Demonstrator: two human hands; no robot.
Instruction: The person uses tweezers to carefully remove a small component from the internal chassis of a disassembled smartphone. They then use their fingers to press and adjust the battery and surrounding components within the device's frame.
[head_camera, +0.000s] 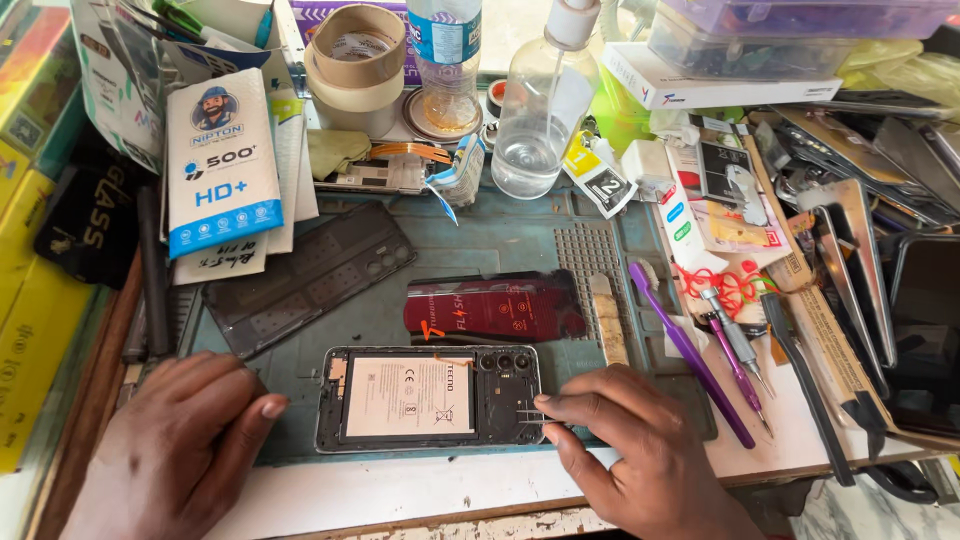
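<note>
So I've got the opened phone (430, 397) lying flat on the blue work mat (480, 240) near the front edge of the bench (420, 490), back cover off, white-labelled battery and the camera cluster facing up. Its dark back cover (305, 275) sits up and to the left on the mat, and a dark red cover (495, 308) lies just behind the phone.

My right hand (625, 440) has a pair of fine tweezers (532, 417) pinched between thumb and forefinger, so that grip is clamped on them, with the tips resting over the lower right part of the phone's board, just below the cameras. My left hand (175, 440) isn't holding anything; fingers are loose and spread on the mat, fingertips just beside the phone's left edge, steadying it.

Looks to me like I'm at the picking-at-a-small-part stage, probably a connector or a tiny screw cover, though I can't really make out what's under the tips. Next move needs a light touch: keep the phone from sliding with the left, and lift straight up with the tweezers without slipping toward the battery.

The purple brush (690, 355) and the screwdrivers (738, 355) sit off to the right, within easy reach.
</note>
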